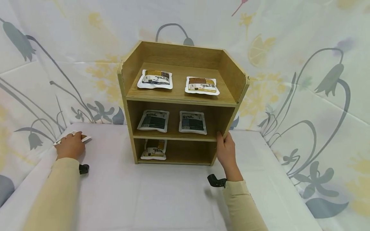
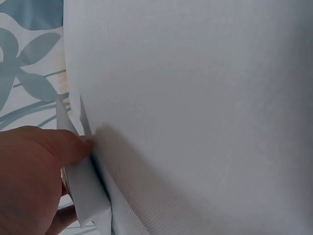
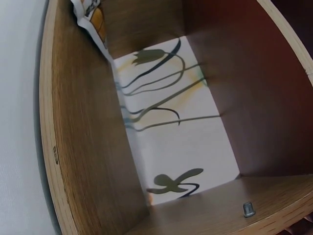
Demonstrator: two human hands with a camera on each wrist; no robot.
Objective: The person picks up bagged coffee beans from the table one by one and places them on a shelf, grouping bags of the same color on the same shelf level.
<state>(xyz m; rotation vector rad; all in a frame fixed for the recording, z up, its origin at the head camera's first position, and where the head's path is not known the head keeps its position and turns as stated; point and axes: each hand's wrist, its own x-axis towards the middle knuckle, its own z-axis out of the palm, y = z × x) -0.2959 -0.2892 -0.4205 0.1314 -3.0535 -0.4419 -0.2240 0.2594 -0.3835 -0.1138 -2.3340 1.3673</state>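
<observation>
At the far left of the table my left hand (image 1: pixel 70 146) pinches a flat white food pouch (image 1: pixel 84 138). In the left wrist view the thumb lies on the white face of the pouch (image 2: pixel 87 193), and fingers show behind it. My right hand (image 1: pixel 226 150) grips the right side panel of a small wooden shelf (image 1: pixel 182 102). Two pouches lie on its top tier, one brown and yellow pouch (image 1: pixel 156 79) and one similar pouch (image 1: pixel 202 85). The middle tier bears a dark green pouch (image 1: pixel 154 121) and a second green pouch (image 1: pixel 192 122). Below, at the left, rests a brown and yellow pouch (image 1: pixel 154 149).
The shelf stands on a white cloth-covered table (image 1: pixel 173 199), before a floral curtain (image 1: pixel 289 38) that also rises along both sides. In the right wrist view, a metal peg (image 3: pixel 249 209) sticks out of the inner side panel in the bottom tier.
</observation>
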